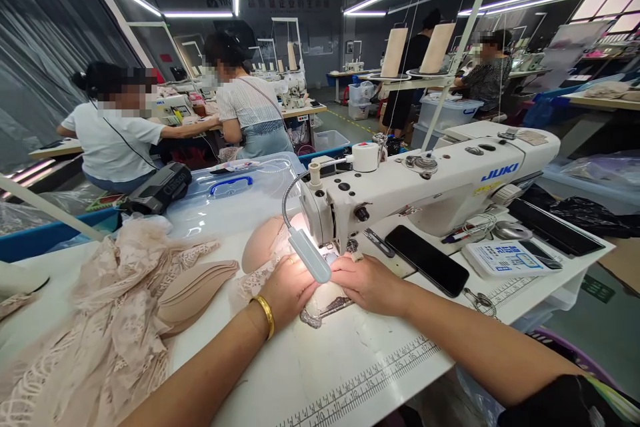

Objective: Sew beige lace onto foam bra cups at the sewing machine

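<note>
Both hands, left hand (287, 290) and right hand (367, 283), press flat on a soft, probably light, limp lace piece (325, 303) under the sewing machine (425, 190) needle, best held near its edges.

Garment factory: rows of sewing machines (425, 193), seated workers (115, 133).

Two hands at a sewing machine
Left hand (287, 288) and right hand (367, 283) press a lace piece (325, 303) flat under the white sewing machine (430, 190); stacked foam cups (195, 293) lie left
</note>
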`<action>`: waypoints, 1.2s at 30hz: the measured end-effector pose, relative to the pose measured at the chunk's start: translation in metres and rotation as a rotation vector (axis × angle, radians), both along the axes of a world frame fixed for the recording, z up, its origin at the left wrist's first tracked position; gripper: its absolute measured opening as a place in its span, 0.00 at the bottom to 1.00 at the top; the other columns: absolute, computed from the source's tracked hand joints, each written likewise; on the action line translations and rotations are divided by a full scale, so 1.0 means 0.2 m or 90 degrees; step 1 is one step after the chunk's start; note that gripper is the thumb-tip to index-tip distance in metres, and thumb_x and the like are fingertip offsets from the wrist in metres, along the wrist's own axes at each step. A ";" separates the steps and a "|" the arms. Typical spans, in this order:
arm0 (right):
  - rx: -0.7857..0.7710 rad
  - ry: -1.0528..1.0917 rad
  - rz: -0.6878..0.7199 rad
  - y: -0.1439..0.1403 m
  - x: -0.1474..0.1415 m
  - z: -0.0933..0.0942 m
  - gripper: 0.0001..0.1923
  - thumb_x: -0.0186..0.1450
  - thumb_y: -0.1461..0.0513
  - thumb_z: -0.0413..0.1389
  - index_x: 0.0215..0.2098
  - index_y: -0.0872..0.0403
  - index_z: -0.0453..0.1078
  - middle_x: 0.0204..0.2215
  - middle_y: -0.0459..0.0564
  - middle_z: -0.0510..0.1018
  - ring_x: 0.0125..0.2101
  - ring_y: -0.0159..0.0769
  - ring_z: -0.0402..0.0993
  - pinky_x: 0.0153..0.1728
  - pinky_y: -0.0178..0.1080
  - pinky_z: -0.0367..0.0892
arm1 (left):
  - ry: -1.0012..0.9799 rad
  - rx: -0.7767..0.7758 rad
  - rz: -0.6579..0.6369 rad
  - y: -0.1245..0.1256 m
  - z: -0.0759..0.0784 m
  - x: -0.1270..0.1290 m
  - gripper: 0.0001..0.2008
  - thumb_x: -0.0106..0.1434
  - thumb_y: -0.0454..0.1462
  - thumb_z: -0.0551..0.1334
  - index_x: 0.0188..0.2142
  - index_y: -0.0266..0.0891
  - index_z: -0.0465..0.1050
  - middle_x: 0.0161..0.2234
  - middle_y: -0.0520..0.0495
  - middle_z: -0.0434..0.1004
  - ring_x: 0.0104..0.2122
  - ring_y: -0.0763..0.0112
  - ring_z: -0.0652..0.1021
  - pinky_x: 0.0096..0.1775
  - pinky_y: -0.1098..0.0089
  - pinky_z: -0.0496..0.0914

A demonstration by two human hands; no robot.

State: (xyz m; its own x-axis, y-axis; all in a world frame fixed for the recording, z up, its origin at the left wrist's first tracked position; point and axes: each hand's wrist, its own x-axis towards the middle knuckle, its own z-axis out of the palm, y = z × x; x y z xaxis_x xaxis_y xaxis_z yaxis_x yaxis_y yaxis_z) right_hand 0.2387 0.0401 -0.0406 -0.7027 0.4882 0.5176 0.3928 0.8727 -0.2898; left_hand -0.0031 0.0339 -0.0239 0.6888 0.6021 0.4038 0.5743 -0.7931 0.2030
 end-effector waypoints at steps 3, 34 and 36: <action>0.008 -0.006 -0.009 0.00 0.00 -0.01 0.21 0.62 0.75 0.50 0.46 0.53 0.75 0.43 0.47 0.81 0.34 0.36 0.68 0.33 0.36 0.61 | -0.005 -0.006 -0.004 0.01 0.00 0.00 0.12 0.74 0.35 0.53 0.40 0.40 0.75 0.37 0.45 0.81 0.40 0.60 0.78 0.45 0.60 0.70; 0.003 -0.104 -0.050 -0.01 0.00 0.00 0.19 0.63 0.74 0.49 0.46 0.52 0.72 0.39 0.51 0.77 0.35 0.38 0.67 0.36 0.38 0.62 | 0.034 -0.008 0.002 0.02 0.03 -0.02 0.13 0.74 0.36 0.54 0.38 0.41 0.76 0.37 0.46 0.81 0.40 0.60 0.78 0.44 0.61 0.70; -0.001 -0.102 -0.048 -0.01 0.00 -0.01 0.19 0.63 0.74 0.49 0.46 0.52 0.73 0.39 0.51 0.76 0.35 0.38 0.66 0.35 0.38 0.61 | 0.043 -0.023 0.003 0.02 0.03 -0.01 0.13 0.74 0.36 0.54 0.37 0.41 0.76 0.37 0.47 0.81 0.38 0.61 0.78 0.43 0.61 0.70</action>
State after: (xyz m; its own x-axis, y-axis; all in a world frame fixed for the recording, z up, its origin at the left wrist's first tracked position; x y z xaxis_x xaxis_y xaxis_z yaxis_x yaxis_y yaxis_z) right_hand 0.2388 0.0381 -0.0416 -0.7372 0.5432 0.4019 0.4985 0.8387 -0.2192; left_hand -0.0059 0.0382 -0.0173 0.7113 0.6185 0.3338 0.5911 -0.7834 0.1920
